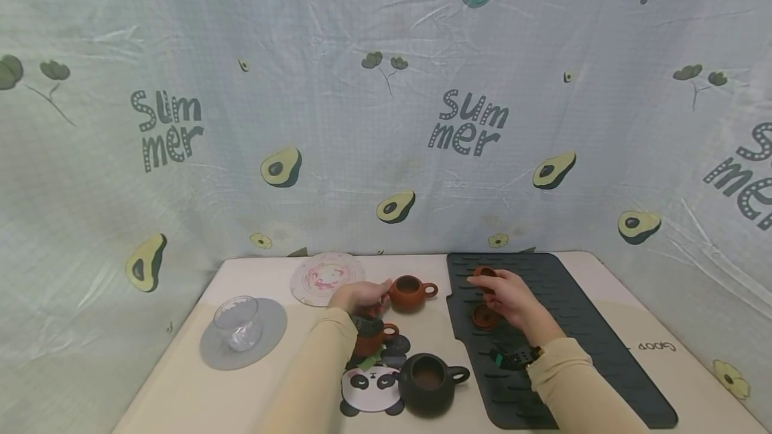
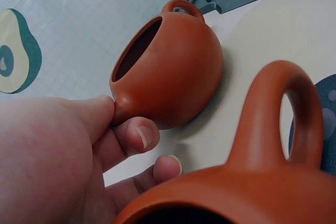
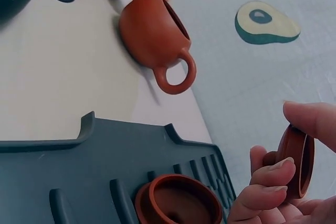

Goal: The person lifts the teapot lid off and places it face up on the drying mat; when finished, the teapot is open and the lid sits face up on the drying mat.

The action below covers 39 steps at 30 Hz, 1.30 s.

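Note:
My left hand point(image 1: 366, 297) pinches the short spout of a lidless red-brown clay teapot point(image 1: 408, 294) between thumb and fingers. A second red-brown teapot point(image 2: 210, 192) stands close below that hand, partly hidden in the head view by the wrist. In my right hand point(image 1: 509, 297), a small clay teapot lid point(image 3: 295, 162) is held on edge between thumb and fingers, above the dark drying mat point(image 1: 543, 327). Another clay lid point(image 3: 181, 200) lies on the mat beneath the right hand, its hollow side up.
A black teapot point(image 1: 427, 384) without a lid stands near the front, beside a panda-shaped mat point(image 1: 370, 390). At the left, a clear glass cup point(image 1: 238, 323) stands on a grey round coaster point(image 1: 273, 327). A pink-patterned round mat point(image 1: 326, 276) lies at the back.

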{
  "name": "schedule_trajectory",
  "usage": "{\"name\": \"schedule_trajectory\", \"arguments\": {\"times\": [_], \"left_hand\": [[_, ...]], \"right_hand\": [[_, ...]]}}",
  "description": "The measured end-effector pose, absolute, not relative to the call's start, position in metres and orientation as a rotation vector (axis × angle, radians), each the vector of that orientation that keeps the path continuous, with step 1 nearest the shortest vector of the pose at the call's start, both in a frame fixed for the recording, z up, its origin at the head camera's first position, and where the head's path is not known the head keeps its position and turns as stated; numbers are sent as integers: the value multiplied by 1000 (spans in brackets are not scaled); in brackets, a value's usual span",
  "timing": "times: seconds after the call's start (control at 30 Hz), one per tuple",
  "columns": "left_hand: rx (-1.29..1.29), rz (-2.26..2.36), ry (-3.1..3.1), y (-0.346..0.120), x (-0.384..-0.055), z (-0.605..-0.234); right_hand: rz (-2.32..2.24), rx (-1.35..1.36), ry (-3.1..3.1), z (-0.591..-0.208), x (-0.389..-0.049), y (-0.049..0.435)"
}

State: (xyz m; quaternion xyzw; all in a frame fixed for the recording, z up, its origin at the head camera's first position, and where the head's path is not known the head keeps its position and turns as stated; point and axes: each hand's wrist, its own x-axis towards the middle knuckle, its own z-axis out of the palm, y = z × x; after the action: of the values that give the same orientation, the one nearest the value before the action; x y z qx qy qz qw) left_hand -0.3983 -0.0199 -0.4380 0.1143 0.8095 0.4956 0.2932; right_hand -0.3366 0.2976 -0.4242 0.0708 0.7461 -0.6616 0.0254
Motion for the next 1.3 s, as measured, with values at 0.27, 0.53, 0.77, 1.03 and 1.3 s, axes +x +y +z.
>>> {"name": "schedule_trajectory", "arguments": {"times": [0.27,0.53,0.77,1.03,1.3], "left_hand": [[289,1315,2149,-20,-397,-437],[286,1322,2148,-20,-396,-439],[304,1333,2122,-22,-401,-440],[298,1350,2111,-21,-403,-442],[259,1379,2087,-21,-399,-440]], "right_hand": [[-2040,236,2332,-423,-333,305],[-2012,222,2360,-423,-327,314],[-2008,193,2350,-418,-327,322],[-2003,230,2346,-413,-325,328],[-1982,271,2387,-414,-323,335]]}}
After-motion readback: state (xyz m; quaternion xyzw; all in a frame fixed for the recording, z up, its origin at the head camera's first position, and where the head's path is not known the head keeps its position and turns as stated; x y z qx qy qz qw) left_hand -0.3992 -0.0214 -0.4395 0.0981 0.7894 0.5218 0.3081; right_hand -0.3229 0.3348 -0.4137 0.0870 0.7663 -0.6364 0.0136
